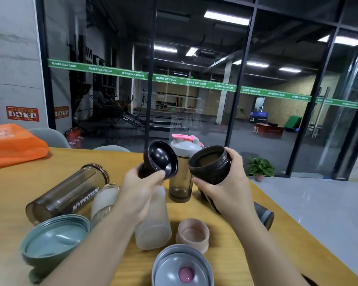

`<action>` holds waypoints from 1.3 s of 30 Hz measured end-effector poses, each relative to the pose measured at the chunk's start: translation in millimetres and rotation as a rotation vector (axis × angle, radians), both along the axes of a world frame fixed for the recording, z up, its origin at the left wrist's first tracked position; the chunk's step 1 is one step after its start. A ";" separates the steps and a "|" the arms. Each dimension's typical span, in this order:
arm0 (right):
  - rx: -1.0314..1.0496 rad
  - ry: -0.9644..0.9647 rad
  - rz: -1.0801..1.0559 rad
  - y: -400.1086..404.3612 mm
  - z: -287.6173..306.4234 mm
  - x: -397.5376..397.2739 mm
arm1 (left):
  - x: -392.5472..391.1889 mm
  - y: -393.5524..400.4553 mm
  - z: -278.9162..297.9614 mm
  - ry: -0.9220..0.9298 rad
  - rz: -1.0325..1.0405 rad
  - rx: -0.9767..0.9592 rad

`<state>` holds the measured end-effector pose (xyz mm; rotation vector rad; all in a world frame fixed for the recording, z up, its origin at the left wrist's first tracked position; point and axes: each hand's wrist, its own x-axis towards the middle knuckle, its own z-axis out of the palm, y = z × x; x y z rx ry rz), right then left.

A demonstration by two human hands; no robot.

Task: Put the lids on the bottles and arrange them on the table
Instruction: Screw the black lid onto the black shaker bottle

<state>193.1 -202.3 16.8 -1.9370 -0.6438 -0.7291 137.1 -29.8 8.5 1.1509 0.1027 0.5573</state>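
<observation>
My left hand [142, 188] holds a black lid [160, 158] up above the wooden table [232, 248], its underside facing me. My right hand [232, 182] grips a black bottle [210, 165], tilted so its open mouth points left toward the lid. A small gap separates lid and bottle. Behind them stands a smoky bottle [180, 182] with a grey and pink lid [185, 143] on it. A dark MYPROTEIN bottle [68, 193] lies on its side at the left. Two frosted bottles [153, 226] [103, 201] lie under my left arm.
Loose on the table lie a green lid [54, 240], a grey lid with a pink stopper [182, 267], a pink lid [192, 234] and a dark grey item [264, 215] by the right edge. An orange bag [12, 147] sits far left. A glass wall stands behind.
</observation>
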 end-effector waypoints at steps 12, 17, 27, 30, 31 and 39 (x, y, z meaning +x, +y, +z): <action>-0.200 -0.260 -0.097 8.6 -29.4 6.4 | 2.3 -7.1 -34.9 -0.052 0.056 0.444; -0.219 -0.320 -0.109 7.0 -31.4 9.5 | -4.4 -11.7 -33.9 -0.174 -0.009 0.616; -0.244 -0.366 -0.078 8.3 -35.1 10.0 | -9.4 -15.1 -29.5 -0.077 -0.020 0.729; -0.280 -0.388 -0.048 13.0 -36.8 5.8 | -7.8 -16.2 -29.1 -0.010 0.028 0.644; -0.293 -0.405 -0.043 14.2 -37.1 4.7 | -7.7 -16.9 -29.6 -0.009 0.028 0.624; -0.419 -0.409 -0.042 18.0 -41.9 6.5 | -7.8 -11.2 -28.8 -0.012 -0.026 0.539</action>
